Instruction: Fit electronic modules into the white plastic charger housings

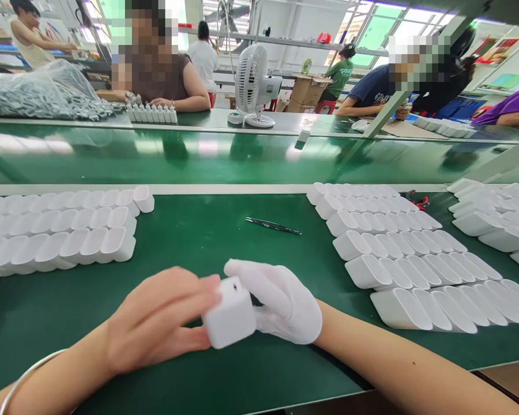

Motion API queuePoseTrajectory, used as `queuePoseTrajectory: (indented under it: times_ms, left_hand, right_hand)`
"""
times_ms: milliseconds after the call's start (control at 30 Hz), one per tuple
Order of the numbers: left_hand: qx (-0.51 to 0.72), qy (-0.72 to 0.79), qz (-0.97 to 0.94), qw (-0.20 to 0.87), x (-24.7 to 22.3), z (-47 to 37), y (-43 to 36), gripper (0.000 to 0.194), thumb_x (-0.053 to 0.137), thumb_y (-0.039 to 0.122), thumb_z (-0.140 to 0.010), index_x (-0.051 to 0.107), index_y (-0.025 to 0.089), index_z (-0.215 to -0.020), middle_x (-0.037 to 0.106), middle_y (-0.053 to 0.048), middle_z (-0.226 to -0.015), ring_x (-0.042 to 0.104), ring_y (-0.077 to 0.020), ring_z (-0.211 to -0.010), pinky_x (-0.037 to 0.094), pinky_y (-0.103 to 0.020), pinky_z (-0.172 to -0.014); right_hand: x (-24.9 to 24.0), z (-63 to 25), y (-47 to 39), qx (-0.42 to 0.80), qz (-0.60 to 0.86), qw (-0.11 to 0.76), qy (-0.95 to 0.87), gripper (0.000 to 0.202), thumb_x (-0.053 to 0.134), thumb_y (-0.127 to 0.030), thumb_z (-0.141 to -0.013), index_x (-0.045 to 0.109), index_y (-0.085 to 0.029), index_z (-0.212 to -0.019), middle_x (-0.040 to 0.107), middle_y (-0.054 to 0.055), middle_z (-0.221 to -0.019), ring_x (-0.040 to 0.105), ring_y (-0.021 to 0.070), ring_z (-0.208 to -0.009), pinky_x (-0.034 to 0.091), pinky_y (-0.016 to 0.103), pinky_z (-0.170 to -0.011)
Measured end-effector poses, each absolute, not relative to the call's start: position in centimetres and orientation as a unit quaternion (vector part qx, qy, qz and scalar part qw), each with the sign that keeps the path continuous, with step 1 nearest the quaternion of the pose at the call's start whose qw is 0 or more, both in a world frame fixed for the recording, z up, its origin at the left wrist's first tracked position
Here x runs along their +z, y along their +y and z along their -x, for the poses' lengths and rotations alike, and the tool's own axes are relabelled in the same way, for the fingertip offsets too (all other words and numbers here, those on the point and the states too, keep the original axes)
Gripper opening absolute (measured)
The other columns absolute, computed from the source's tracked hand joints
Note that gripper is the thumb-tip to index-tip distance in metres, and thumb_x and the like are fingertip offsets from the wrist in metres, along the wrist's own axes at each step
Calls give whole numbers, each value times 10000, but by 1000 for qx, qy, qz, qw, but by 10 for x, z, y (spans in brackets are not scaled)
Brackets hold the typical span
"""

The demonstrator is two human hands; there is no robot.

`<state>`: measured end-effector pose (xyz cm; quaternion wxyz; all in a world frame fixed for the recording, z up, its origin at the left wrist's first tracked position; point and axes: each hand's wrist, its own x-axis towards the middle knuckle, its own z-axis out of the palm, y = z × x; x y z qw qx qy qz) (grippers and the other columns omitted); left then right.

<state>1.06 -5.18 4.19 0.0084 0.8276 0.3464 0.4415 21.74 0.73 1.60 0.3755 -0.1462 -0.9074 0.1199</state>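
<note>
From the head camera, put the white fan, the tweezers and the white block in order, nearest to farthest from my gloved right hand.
From your right hand:
1. White block, just to its left, in your left hand.
2. Tweezers, on the green table ahead of it.
3. White fan, across on the far bench.

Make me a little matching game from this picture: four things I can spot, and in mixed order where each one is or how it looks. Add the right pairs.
Things:
1. Tweezers
2. White block
3. Fan
4. Right hand

Places and states:
A. Wearing a white glove
B. Held by the left hand
C. Lying on the near green table
D. Standing on the far bench

Right pairs: 1-C, 2-B, 3-D, 4-A
</note>
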Motion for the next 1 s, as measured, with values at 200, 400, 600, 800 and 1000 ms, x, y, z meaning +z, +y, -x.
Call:
queuePoseTrajectory:
  times_ms: [200,400,600,800,1000]
  left_hand:
    - [405,455,-707,359,25,-13,-27,402,738,191,-658,648,225,-1048,640,-8,-839,599,-159,-766,516,-234,-652]
    - [342,462,-563,594,20,-12,-23,599,791,266,-628,589,268,-1192,572,28,-800,575,-142,-761,512,-275,-778]
    - [317,524,-650,451,14,-8,-18,569,828,357,-565,644,281,-1097,539,15,-853,522,-157,-754,468,-251,-651]
    - [352,558,-698,279,11,-12,-23,440,755,391,-639,658,225,-1035,523,27,-714,478,-135,-629,420,-223,-553]
    - [351,531,-754,164,13,-13,-28,308,640,324,-746,647,223,-1037,487,34,-674,449,-113,-577,397,-189,-508]
  right_hand:
    - [17,-208,6,495,331,291,-749,409,718,-295,-630,546,-184,-984,594,-18,-735,514,97,-554,441,215,-493]
    - [24,-202,9,645,373,214,-631,244,666,-290,-655,598,-167,-855,574,-25,-703,487,86,-571,414,213,-524]
    - [14,-197,3,569,398,324,-643,290,615,-262,-732,614,-196,-1015,623,15,-846,521,95,-586,446,229,-513]
    - [8,-198,0,303,331,458,-768,243,625,-133,-701,629,-235,-921,636,30,-1029,601,114,-749,514,232,-611]
    - [9,-197,0,226,302,476,-794,168,634,-156,-738,638,-222,-892,652,32,-981,633,119,-804,535,228,-673]
